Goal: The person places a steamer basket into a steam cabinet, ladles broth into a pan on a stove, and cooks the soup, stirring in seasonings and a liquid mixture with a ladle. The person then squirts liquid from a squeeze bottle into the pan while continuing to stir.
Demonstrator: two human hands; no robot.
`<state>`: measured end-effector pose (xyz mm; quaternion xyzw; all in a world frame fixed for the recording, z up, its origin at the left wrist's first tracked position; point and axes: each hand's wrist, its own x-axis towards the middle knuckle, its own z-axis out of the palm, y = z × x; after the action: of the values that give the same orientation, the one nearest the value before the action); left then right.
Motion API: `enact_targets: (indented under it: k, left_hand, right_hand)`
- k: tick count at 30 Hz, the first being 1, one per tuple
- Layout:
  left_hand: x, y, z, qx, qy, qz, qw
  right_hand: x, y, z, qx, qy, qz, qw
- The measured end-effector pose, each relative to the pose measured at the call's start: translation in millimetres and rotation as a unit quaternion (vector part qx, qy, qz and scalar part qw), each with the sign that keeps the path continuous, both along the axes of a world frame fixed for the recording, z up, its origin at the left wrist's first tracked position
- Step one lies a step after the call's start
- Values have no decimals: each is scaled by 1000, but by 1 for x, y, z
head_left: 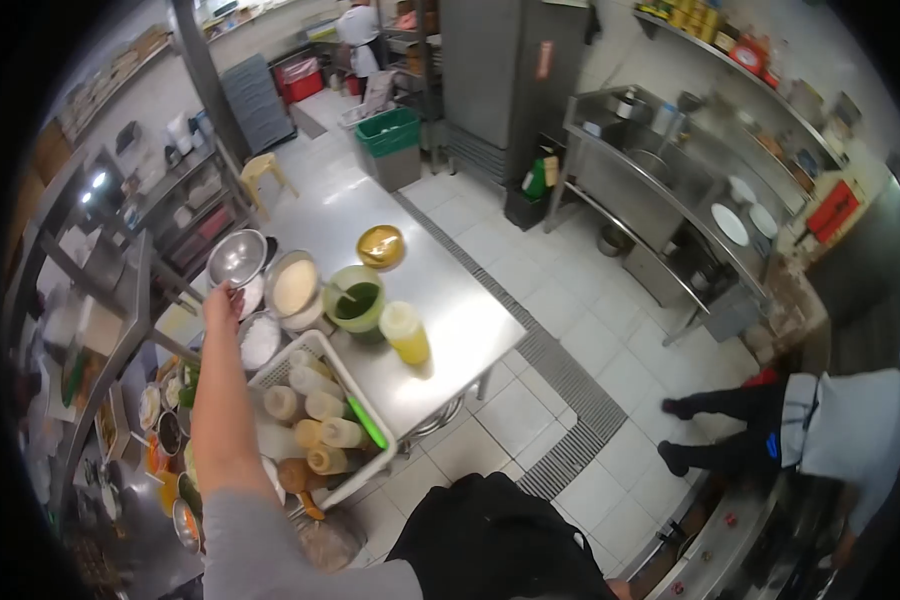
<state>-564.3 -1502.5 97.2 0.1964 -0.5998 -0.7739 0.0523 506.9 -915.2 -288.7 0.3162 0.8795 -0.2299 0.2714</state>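
Note:
My left hand (224, 304) is stretched out at the left, its fingers closed at the near rim of a shiny metal bowl (237, 256). Beside it are a container of pale powder (296, 287) and a dish of white powder (260, 340). Farther right stand a green tub with dark green contents (354, 304), a yellow squeeze bottle (406, 335) and a round golden container (381, 246). Below my left forearm's right side, a white basket (382, 463) holds several squeeze bottles and a green-handled tool (367, 423). A bit of my right hand (620, 589) shows at the bottom edge, fingers hidden.
The steel table (460, 320) has a corner at the right. Small food containers crowd the lower left, beside metal shelving (135, 300). A co-worker (850, 420) stands at the right, another person (361, 40) at the back. Sinks (640, 135) line the far wall.

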Motion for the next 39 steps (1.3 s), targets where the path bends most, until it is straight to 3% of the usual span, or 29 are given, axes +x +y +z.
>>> enact_targets:
  k: [2, 4, 5, 6, 7, 9, 11, 13, 15, 17, 20, 22, 23, 24, 25, 26, 28, 32, 34, 35, 36, 37, 38, 39]
  left_hand:
    - [-28, -36, -42, 72, 37, 2, 997]
    - [-27, -36, -45, 37, -1, 26, 999]
    - [-25, -31, -40, 33, -39, 39, 998]
    - [-29, -29, -38, 25, -85, 43, 995]
    - [-34, -33, -41, 38, -88, 52, 994]
    - [-51, -35, -54, 54, -96, 51, 993]
    - [-76, -56, -70, 86, -105, 86, 987]
    - [-95, -72, -84, 114, -75, 120, 983]
    - [-113, -88, -96, 114, -51, 146, 981]
    - [-140, -120, -117, 104, -99, 67, 987]
    - [-150, -119, -107, 82, -92, 4, 992]
    - [-176, -121, -119, 90, -47, 52, 993]
    - [-179, -123, -118, 62, -12, 32, 998]
    - [-205, -147, -135, 6, -29, -12, 999]
    - [-181, -115, -101, 11, -1, 25, 1000]
    - [-213, -139, -114, -9, -22, -40, 999]
    - [-227, -133, -92, -38, 20, -40, 998]
    - [-176, -49, 8, -32, 64, 47, 996]
    - [-186, -36, 30, -62, 108, -7, 992]
    - [-176, -29, 47, -70, 141, -84, 984]
    - [-177, -10, 59, -68, 164, -40, 983]
    - [-238, -43, 43, -354, 233, -130, 897]
    - [-214, -12, 75, -180, 148, -96, 968]
    - [-208, 7, 86, -235, 232, -98, 939]
  right_hand:
    - [-30, -5, 3, -12, 28, 22, 999]
    - [-54, -7, -1, 1, 68, 110, 992]
    - [-64, -9, -5, 22, 91, 174, 980]
    - [-56, -22, -15, 126, 184, 351, 910]
    - [-94, 12, 0, 13, 76, 155, 985]
    - [-140, 30, 39, -59, 62, -21, 996]
    - [-172, 11, 113, -150, 102, -199, 963]
    - [-207, 1, 140, -111, 83, -465, 874]
    - [-215, -2, 157, -106, 107, -468, 871]
    - [-203, -2, 151, -46, 66, -375, 924]
    - [-182, -19, 141, -17, 43, -354, 934]
    - [-160, -34, 131, -52, 67, -194, 977]
    - [-169, -46, 144, -42, 71, -218, 972]
    - [-194, -58, 160, -70, 5, -329, 942]
    - [-207, -69, 174, -101, -58, -433, 894]
    - [-206, -77, 174, -95, -52, -453, 885]
    - [-193, -82, 147, -44, -72, -332, 939]
    - [-209, -92, 159, -36, -49, -345, 937]
    - [-215, -97, 165, -35, -25, -367, 929]
    - [-215, -101, 163, -33, -16, -388, 921]
    - [-212, -103, 160, -19, -6, -377, 926]
    - [-211, -108, 160, -4, 3, -368, 930]
    - [-206, -114, 155, -2, 9, -393, 920]
    - [-200, -118, 154, -12, -1, -406, 914]
